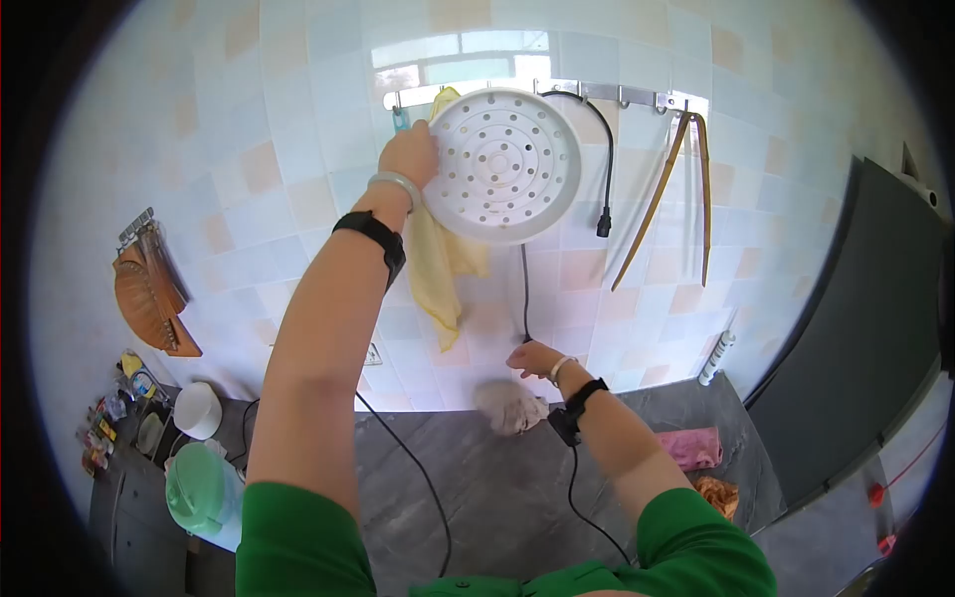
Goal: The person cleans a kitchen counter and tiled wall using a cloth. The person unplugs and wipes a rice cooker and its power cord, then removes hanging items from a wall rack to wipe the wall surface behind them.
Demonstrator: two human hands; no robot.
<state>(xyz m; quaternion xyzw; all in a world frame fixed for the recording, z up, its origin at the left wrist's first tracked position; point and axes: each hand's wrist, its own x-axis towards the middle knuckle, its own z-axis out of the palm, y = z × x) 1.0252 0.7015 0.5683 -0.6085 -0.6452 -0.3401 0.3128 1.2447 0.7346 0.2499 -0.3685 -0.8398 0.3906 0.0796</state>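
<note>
My left hand (410, 157) is raised to the wall, closed on the left rim of a round white perforated steamer tray (497, 167). The tray sits in front of a metal hook rail (637, 97) and partly covers a hanging yellow cloth (430, 274). Lower down, my right hand (537, 360) has its fingers curled beside a black cord (525, 294) that hangs from behind the tray. What those fingers hold, if anything, cannot be made out. Just below them a greyish cloth (512, 408) appears blurred above the dark counter (477, 478).
Wooden tongs (704, 199) and a black plug cable (607, 169) hang right of the tray. A pink cloth (691, 448) lies on the counter's right. At left stand a green-lidded container (197, 488) and a white bowl (198, 411). Loose cords (423, 468) cross the front.
</note>
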